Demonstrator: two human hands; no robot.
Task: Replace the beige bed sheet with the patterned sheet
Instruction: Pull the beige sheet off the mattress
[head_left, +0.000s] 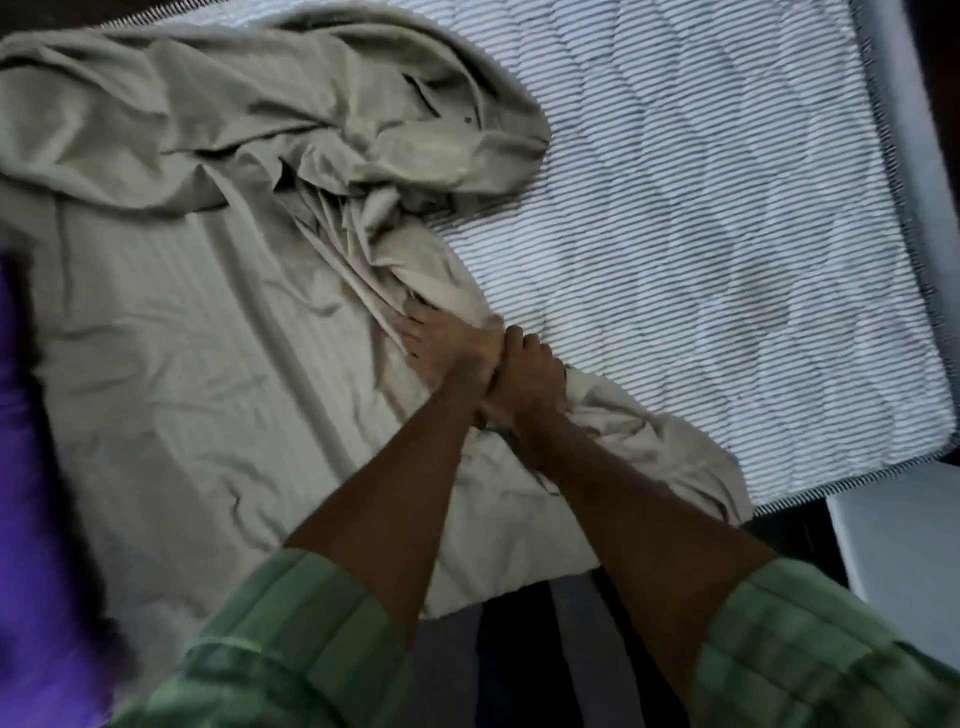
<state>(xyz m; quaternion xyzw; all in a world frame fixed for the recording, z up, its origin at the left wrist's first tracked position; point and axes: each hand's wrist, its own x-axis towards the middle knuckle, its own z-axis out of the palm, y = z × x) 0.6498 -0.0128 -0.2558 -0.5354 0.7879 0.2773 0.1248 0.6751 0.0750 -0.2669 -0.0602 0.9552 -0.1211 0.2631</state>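
The beige bed sheet (197, 322) lies crumpled over the left half of the bed, bunched in folds toward the middle. The right half shows the bare striped quilted mattress (701, 218). My left hand (447, 345) grips a gathered fold of the beige sheet at the bed's middle. Beside it and touching it, my right hand (524, 384) grips another bunch of the same sheet near the front edge. No patterned sheet is in view.
A blurred purple object (31, 519) fills the left edge. A white surface (904, 545) stands at the right beside the bed's front corner. Dark floor and striped cloth (519, 649) show between my green-sleeved arms.
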